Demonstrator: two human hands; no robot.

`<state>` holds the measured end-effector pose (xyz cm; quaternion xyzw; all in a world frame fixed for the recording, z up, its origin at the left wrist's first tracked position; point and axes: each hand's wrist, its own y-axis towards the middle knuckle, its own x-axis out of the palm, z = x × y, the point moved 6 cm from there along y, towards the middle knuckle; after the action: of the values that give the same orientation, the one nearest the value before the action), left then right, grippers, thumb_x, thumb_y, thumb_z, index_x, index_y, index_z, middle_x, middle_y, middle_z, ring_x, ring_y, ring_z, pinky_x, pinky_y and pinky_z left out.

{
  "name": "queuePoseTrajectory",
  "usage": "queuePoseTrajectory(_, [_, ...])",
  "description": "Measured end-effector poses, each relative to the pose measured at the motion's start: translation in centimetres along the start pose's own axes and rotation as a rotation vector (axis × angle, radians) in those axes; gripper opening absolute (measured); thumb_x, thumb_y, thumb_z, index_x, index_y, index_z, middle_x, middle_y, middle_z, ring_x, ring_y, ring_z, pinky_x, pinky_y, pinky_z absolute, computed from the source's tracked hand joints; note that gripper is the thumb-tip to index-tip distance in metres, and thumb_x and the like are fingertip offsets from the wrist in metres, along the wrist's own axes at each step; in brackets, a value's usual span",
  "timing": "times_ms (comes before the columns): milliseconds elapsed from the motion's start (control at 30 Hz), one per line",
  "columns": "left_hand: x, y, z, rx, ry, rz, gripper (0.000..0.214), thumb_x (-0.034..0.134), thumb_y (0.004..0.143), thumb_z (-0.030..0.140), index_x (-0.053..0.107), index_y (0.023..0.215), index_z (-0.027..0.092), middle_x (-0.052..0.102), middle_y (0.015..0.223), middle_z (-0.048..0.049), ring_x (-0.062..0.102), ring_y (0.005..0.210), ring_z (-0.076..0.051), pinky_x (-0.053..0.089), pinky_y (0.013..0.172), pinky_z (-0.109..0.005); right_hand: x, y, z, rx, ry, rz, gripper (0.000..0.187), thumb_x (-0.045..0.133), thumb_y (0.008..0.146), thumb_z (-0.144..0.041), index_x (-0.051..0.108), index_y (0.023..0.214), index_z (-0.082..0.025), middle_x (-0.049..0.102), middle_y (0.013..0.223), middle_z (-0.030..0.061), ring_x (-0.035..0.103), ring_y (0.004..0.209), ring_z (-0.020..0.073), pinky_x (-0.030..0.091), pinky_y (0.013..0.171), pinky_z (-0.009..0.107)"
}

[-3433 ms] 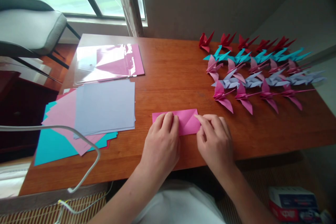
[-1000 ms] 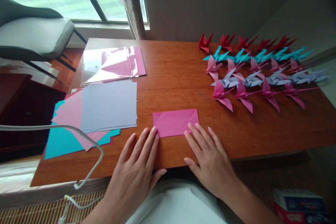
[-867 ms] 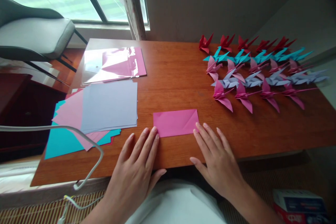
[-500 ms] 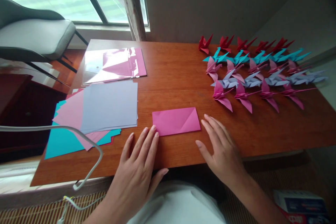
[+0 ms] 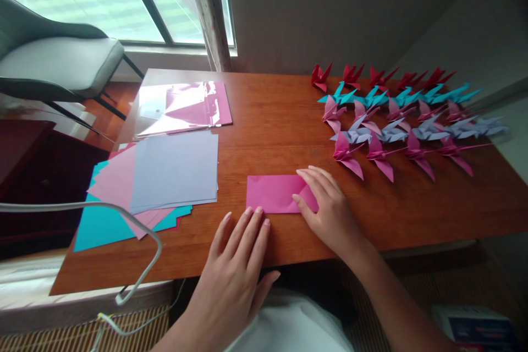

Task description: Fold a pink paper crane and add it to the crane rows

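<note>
A bright pink folded sheet of paper (image 5: 272, 193), a long rectangle with faint diagonal creases, lies flat on the wooden table in front of me. My left hand (image 5: 239, 267) rests palm down, fingers stretched out, with its fingertips at the paper's lower left edge. Over the right end of the same paper lies my right hand (image 5: 330, 214), its fingers extended and thumb apart, covering that end's upper corner. Neither hand grips anything.
Rows of folded paper cranes (image 5: 383, 159) in several colours stand at the right. Left are loose coloured sheets (image 5: 175, 170) and a clear-wrapped paper pack (image 5: 220, 102). A white cable (image 5: 140, 220) crosses the wooden table (image 5: 264, 121) at its left front.
My right hand has moved left onto the pink paper's right end. The paper has turned slightly and now lies straighter. My left hand has shifted a little to the right.
</note>
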<state>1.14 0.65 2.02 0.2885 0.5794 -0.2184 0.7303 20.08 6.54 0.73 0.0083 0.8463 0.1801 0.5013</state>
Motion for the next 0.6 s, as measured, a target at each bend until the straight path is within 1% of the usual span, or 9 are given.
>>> queuePoseTrajectory(133, [0.3, 0.4, -0.8, 0.020, 0.003, -0.030, 0.067, 0.055, 0.095, 0.047, 0.046, 0.148, 0.007, 0.043, 0.159, -0.0185, 0.037, 0.148, -0.036, 0.017, 0.123, -0.052, -1.6, -0.6, 0.0, 0.058, 0.091, 0.103, 0.032, 0.057, 0.094, -0.017, 0.062, 0.126, -0.019, 0.068, 0.116, 0.0124, 0.062, 0.114, 0.0276, 0.052, 0.103, 0.046])
queuePoseTrajectory(200, [0.4, 0.7, -1.1, 0.018, -0.020, -0.036, 0.067, 0.056, 0.095, 0.044, 0.043, 0.150, 0.009, 0.040, 0.160, -0.0185, 0.034, 0.149, -0.037, 0.022, 0.122, -0.055, -2.4, -0.8, -0.4, 0.083, 0.151, 0.133, 0.026, 0.056, 0.095, -0.014, 0.066, 0.117, -0.021, 0.069, 0.106, 0.0098, 0.065, 0.102, 0.0251, 0.055, 0.094, 0.042])
queuePoseTrajectory(267, [0.2, 1.2, -1.3, -0.014, -0.065, -0.007, 0.064, 0.056, 0.095, 0.039, 0.042, 0.150, 0.010, 0.043, 0.158, -0.0186, 0.037, 0.146, -0.037, 0.029, 0.119, -0.055, -3.2, -0.9, -1.0, 0.095, 0.197, 0.149, 0.022, 0.056, 0.095, -0.014, 0.068, 0.111, -0.021, 0.069, 0.097, 0.0077, 0.066, 0.093, 0.0228, 0.056, 0.085, 0.038])
queuePoseTrajectory(333, [-0.3, 1.8, -1.4, -0.063, -0.122, 0.052, 0.060, 0.056, 0.096, 0.032, 0.041, 0.151, 0.011, 0.054, 0.149, -0.0189, 0.051, 0.134, -0.034, 0.042, 0.110, -0.050, -3.9, -1.0, -1.9, 0.083, 0.221, 0.175, 0.021, 0.058, 0.094, -0.012, 0.069, 0.109, -0.022, 0.068, 0.093, 0.0064, 0.066, 0.088, 0.0216, 0.056, 0.081, 0.036])
queuePoseTrajectory(400, [-0.9, 2.4, -1.3, -0.093, -0.181, 0.119, 0.062, 0.055, 0.097, 0.027, 0.035, 0.154, 0.013, 0.065, 0.133, -0.0170, 0.063, 0.115, -0.029, 0.051, 0.097, -0.042, -4.5, -1.2, -2.9, 0.049, 0.214, 0.210, 0.023, 0.059, 0.092, -0.010, 0.069, 0.108, -0.023, 0.068, 0.091, 0.0062, 0.066, 0.088, 0.0220, 0.056, 0.082, 0.037])
queuePoseTrajectory(467, [-1.4, 2.9, -0.9, -0.089, -0.238, 0.172, 0.066, 0.054, 0.097, 0.025, 0.029, 0.157, 0.016, 0.069, 0.123, -0.0139, 0.066, 0.102, -0.025, 0.054, 0.089, -0.037, -4.7, -1.6, -4.0, 0.006, 0.194, 0.219, 0.026, 0.059, 0.091, -0.007, 0.069, 0.108, -0.024, 0.067, 0.090, 0.0066, 0.066, 0.088, 0.0228, 0.056, 0.084, 0.039])
queuePoseTrajectory(500, [-1.5, 3.2, -0.8, -0.080, -0.259, 0.184, 0.066, 0.054, 0.098, 0.024, 0.028, 0.158, 0.016, 0.070, 0.120, -0.0126, 0.067, 0.099, -0.024, 0.054, 0.087, -0.036, -4.5, -1.8, -4.5, -0.014, 0.189, 0.205, 0.028, 0.060, 0.090, -0.005, 0.069, 0.109, -0.024, 0.067, 0.090, 0.0068, 0.065, 0.089, 0.0229, 0.056, 0.084, 0.040])
queuePoseTrajectory(533, [-1.6, 3.3, -0.7, -0.071, -0.273, 0.188, 0.065, 0.054, 0.097, 0.023, 0.029, 0.157, 0.017, 0.071, 0.118, -0.0115, 0.067, 0.097, -0.023, 0.054, 0.086, -0.035, -4.3, -2.0, -5.0, -0.034, 0.189, 0.181, 0.030, 0.059, 0.090, -0.004, 0.069, 0.111, -0.023, 0.067, 0.090, 0.0069, 0.065, 0.089, 0.0227, 0.056, 0.085, 0.039])
queuePoseTrajectory(600, [-1.5, 3.6, -0.7, -0.066, -0.279, 0.186, 0.059, 0.054, 0.097, 0.021, 0.037, 0.153, 0.017, 0.072, 0.112, -0.0102, 0.067, 0.093, -0.023, 0.055, 0.083, -0.035, -3.9, -2.4, -5.8, -0.068, 0.200, 0.136, 0.032, 0.059, 0.090, -0.002, 0.068, 0.113, -0.022, 0.068, 0.091, 0.0069, 0.064, 0.090, 0.0220, 0.056, 0.086, 0.038])
